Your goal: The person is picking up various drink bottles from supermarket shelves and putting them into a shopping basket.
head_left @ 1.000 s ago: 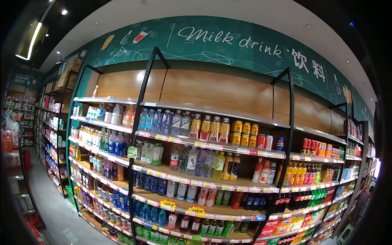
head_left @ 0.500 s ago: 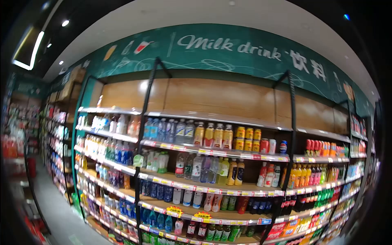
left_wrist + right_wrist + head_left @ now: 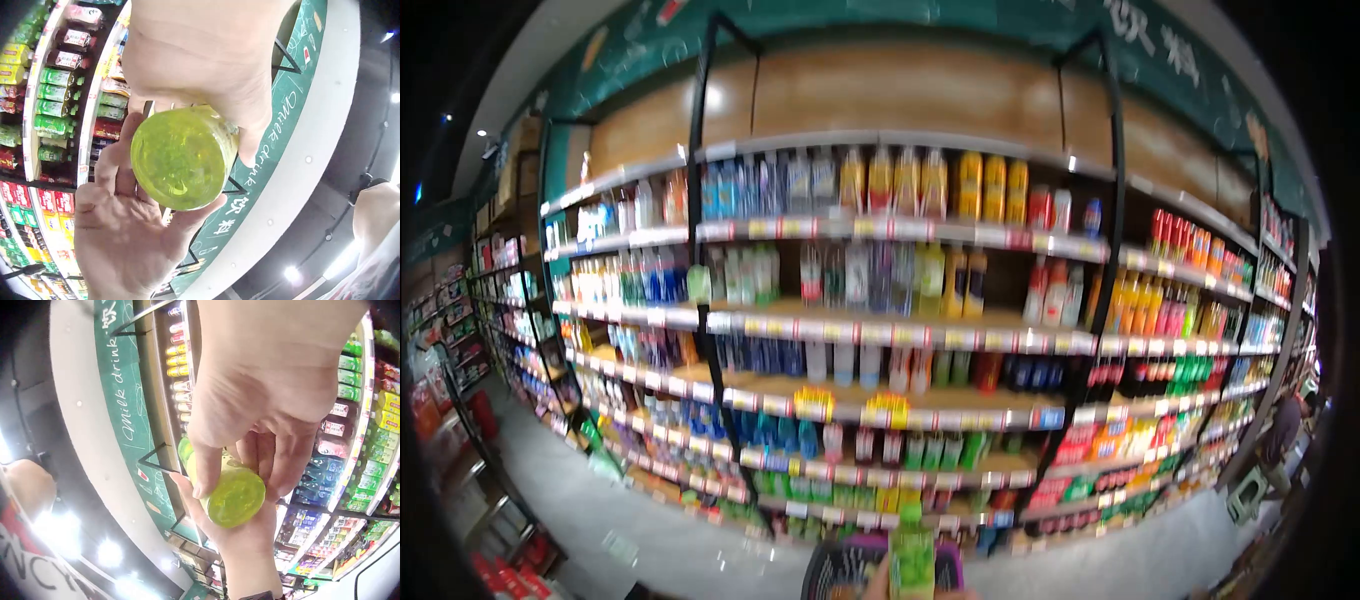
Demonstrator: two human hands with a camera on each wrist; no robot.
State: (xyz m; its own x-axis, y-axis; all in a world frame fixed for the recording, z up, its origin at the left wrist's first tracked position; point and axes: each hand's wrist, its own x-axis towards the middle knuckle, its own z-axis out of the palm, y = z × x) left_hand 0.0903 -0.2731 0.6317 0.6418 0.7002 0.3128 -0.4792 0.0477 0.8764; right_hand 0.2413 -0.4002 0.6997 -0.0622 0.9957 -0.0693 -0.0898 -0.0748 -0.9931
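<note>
A bottle of yellow-green drink point(image 3: 912, 552) with a green cap stands upright at the bottom of the head view. Both hands hold it from either side. In the left wrist view its round base point(image 3: 178, 162) faces the camera, and my left hand point(image 3: 200, 59) grips it with the thumb along one side; its other fingers are mostly hidden. My right hand point(image 3: 269, 384) has its thumb pressed on the bottle point(image 3: 236, 499) in the right wrist view, with the fingers curled round the far side.
A dark basket with a purple rim point(image 3: 818, 568) is just behind the bottle. Ahead, tall shelves point(image 3: 900, 332) carry rows of bottles and cans. A person point(image 3: 1284, 432) is beside a pale green stool point(image 3: 1248, 496) at the right. Grey floor point(image 3: 690, 545) runs along the shelf foot.
The head view has tipped downward, so the shelves sit higher and the sign is partly cut off. The basket, the hands and more of the green bottle have come into view.
</note>
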